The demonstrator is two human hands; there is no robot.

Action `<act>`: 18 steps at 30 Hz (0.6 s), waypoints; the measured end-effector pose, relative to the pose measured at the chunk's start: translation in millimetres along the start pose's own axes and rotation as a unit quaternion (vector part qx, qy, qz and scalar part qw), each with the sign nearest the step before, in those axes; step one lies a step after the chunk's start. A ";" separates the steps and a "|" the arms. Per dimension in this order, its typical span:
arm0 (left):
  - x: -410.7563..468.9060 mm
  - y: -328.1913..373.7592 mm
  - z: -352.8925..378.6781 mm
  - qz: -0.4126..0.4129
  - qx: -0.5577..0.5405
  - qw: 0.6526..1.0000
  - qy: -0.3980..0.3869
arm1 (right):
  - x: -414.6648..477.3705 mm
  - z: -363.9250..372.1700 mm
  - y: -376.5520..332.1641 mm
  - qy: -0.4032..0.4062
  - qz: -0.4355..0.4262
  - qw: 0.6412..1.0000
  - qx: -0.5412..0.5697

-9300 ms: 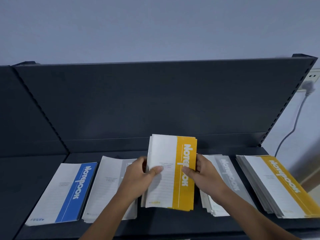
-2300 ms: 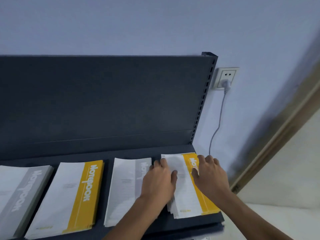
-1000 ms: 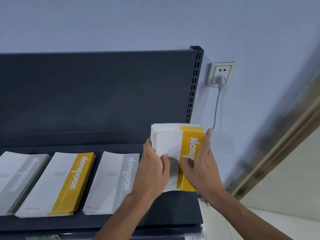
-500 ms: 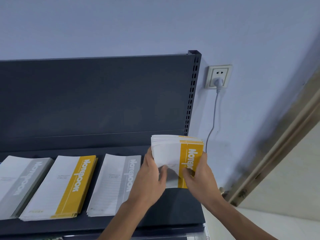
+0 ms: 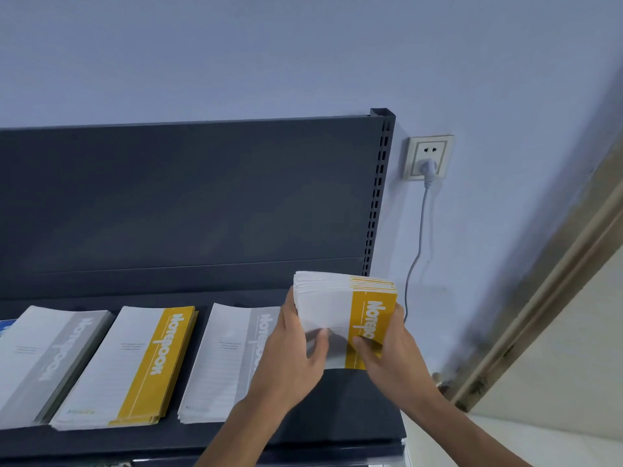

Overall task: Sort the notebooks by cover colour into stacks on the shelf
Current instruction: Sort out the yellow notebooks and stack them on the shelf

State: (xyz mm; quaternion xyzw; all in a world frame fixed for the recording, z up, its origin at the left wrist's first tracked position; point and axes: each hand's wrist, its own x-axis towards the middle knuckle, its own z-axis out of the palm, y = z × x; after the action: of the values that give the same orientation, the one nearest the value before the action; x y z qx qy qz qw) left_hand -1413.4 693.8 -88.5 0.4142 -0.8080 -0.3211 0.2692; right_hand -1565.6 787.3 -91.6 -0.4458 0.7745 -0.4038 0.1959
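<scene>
The left hand (image 5: 290, 358) gripped the left edge of a thick bundle (image 5: 327, 308) of yellow-striped notebooks, its thumb curled across the white part of the top cover and its fingers out of sight behind. The right hand (image 5: 391, 352) gripped the right edge, thumb pressed on the yellow stripe, fingers wrapped round the back. Between them the bundle stood nearly upright over the right end of the shelf (image 5: 354, 409). Whether its lower edge touched the shelf could not be told. The top edges were slightly fanned.

Just left of the left hand, and partly hidden by it, a grey stack (image 5: 229, 358) lay flat on the shelf. Further left lay a yellow stack (image 5: 135, 365), then a second grey stack (image 5: 43, 358), and a sliver of blue cover (image 5: 5, 326) at the picture's edge. Strips of bare shelf showed between the stacks.

Behind them rose the dark back panel (image 5: 188, 203), with a perforated upright (image 5: 377, 203) at its right end. On the wall beside it sat a socket (image 5: 428, 156) with a white plug in it, and its cable (image 5: 419, 230) hung down towards the right hand. A door frame (image 5: 546, 298) slanted across the far right.
</scene>
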 end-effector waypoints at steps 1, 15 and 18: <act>-0.5 -1.3 0.3 0.000 0.000 1.000 -0.004 | -0.5 1.0 1.3 -0.003 0.001 1.000 0.001; 23.0 7.6 2.3 -0.127 0.080 0.987 -0.062 | 25.0 -14.5 6.3 -0.022 0.088 0.995 -0.039; 25.6 4.6 12.0 -0.158 0.087 0.979 -0.096 | 32.8 -14.7 11.8 -0.056 0.122 0.990 -0.051</act>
State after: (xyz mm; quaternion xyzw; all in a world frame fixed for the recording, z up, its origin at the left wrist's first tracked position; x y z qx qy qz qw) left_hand -1437.2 677.8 -88.6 0.5260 -0.7791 -0.3262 0.0992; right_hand -1598.8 769.4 -90.4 -0.3792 0.8305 -0.3117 0.2635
